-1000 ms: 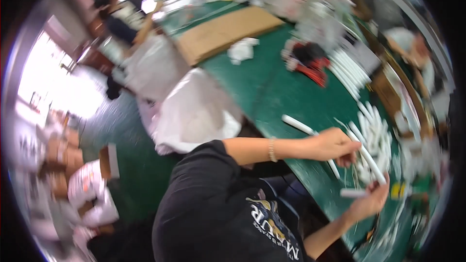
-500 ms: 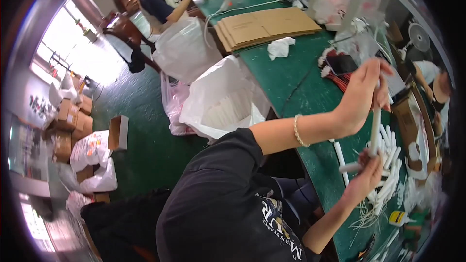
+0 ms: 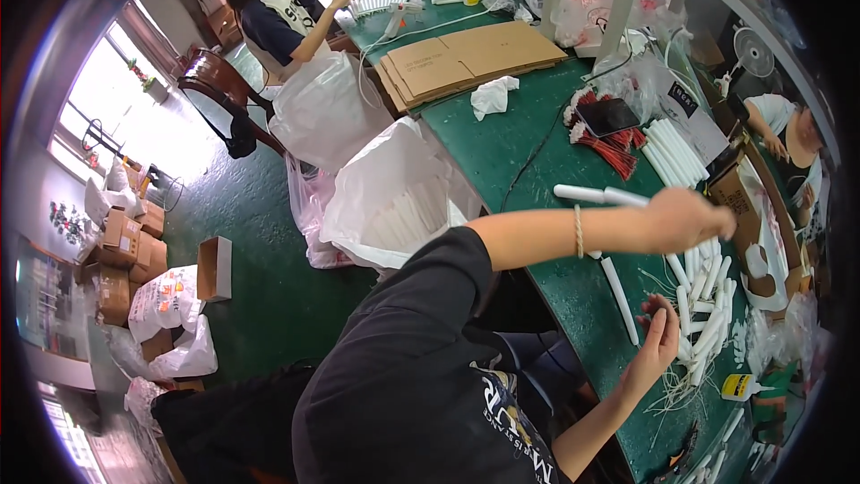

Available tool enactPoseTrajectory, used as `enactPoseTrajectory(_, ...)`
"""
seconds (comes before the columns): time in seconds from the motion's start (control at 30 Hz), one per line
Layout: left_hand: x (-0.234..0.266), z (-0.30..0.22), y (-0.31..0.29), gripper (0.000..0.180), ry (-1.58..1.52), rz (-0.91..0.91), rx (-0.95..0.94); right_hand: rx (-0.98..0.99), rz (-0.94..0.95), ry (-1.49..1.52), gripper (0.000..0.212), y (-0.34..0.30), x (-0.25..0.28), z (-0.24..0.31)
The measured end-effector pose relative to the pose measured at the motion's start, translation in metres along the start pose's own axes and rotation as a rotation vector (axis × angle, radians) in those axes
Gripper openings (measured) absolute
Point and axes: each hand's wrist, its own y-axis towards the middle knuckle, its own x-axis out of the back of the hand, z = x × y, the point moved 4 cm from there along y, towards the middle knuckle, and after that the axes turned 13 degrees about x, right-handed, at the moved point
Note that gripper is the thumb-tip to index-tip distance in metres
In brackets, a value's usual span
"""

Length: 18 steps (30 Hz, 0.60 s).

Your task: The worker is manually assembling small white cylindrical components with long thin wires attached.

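Observation:
My left hand (image 3: 685,221), with a beaded bracelet at its wrist, is blurred by motion above the green table. It seems closed on a white tube (image 3: 602,194) that juts out beside it to the left; the fingertips cannot be made out clearly. My right hand (image 3: 657,341) hovers palm up by the pile of white tubes (image 3: 708,327), its fingers loosely curled and apart with nothing between them. Thin pale wires trail from the pile. A single white tube (image 3: 620,301) lies on the table left of this hand.
Neatly aligned white tubes (image 3: 674,152) lie beyond my left hand. A phone (image 3: 607,116) rests on red wire bundles (image 3: 609,155). Flat cardboard (image 3: 470,58), a glue bottle (image 3: 740,386), an open carton (image 3: 748,206) and a lined sack (image 3: 394,202) surround me. A co-worker (image 3: 282,18) sits farther back.
My left hand has swung lower, and the tube that stood upright between my hands now points left from it. My right hand has let go and come slightly left and down.

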Motion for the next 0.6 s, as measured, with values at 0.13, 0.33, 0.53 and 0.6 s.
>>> enactPoseTrajectory(0.13,-0.106,0.037,-0.05,0.019,0.114,0.353,0.164,-0.025,-0.053,-0.005,0.025,-0.003,0.016,-0.005)
enactPoseTrajectory(0.33,-0.142,0.03,-0.078,0.021,0.141,0.577,0.141,0.006,-0.059,-0.125,0.025,-0.01,0.045,-0.016)
enactPoseTrajectory(0.53,-0.143,0.037,-0.078,0.029,0.038,0.585,0.282,0.008,0.067,-0.399,0.025,-0.015,0.06,-0.027)
enactPoseTrajectory(0.6,-0.144,0.037,-0.077,0.03,0.056,0.562,0.28,0.011,0.108,-0.488,0.025,-0.013,0.053,-0.018)
